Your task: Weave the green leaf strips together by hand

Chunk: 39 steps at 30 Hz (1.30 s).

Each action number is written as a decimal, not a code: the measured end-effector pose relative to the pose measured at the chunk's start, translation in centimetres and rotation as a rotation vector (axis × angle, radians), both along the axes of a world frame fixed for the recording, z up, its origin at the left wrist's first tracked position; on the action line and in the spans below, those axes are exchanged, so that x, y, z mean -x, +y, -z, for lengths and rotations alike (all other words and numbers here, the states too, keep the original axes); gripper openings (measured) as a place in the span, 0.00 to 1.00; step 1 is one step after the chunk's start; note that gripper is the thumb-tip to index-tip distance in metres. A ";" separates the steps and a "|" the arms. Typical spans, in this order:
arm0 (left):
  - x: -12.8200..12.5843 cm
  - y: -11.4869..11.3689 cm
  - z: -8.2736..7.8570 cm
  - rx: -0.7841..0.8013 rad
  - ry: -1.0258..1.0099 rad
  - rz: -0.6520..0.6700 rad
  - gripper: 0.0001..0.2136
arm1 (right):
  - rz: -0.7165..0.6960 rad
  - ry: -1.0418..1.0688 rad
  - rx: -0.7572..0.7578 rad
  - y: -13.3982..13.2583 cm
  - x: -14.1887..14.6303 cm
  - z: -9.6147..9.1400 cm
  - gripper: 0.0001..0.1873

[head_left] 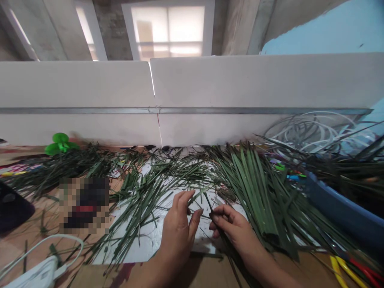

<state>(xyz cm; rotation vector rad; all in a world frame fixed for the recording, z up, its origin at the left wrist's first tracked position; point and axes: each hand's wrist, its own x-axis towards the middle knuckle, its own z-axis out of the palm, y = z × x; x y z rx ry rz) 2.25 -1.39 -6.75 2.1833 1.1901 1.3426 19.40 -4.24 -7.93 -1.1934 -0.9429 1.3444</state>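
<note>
My left hand [180,226] rests low in the middle of the table, fingers curled and thumb out, pinching a thin green leaf strip [199,194] that runs up and to the right. Just to its right, my right hand [229,226] is closed in a pinch on a dark narrow strip [209,203] that stands up between the two hands. Both hands lie over a white sheet [150,238] strewn with several loose palm leaf strips [144,192].
A thick bundle of long green leaves [255,188] fans out to the right. A white partition wall [210,92] closes the back. White coiled strips [318,132] and a blue tub [339,208] sit far right; a white cable and charger [45,272] lie at bottom left, and a green plastic piece [60,144] at left.
</note>
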 end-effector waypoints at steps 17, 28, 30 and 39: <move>-0.4 0.3 -0.3 0.520 -0.274 0.146 0.11 | -0.030 -0.046 -0.075 -0.4 0.4 0.1 0.18; -0.5 -0.3 -0.1 0.422 -0.070 0.278 0.08 | 0.009 -0.038 -0.077 -0.2 0.7 0.3 0.15; -0.6 -0.6 -0.6 0.378 0.002 0.283 0.08 | 0.022 -0.034 -0.091 -0.3 0.8 0.1 0.14; -1.1 -1.3 -0.8 0.325 0.176 0.098 0.09 | 0.006 -0.323 -0.179 -1.3 0.9 -0.1 0.06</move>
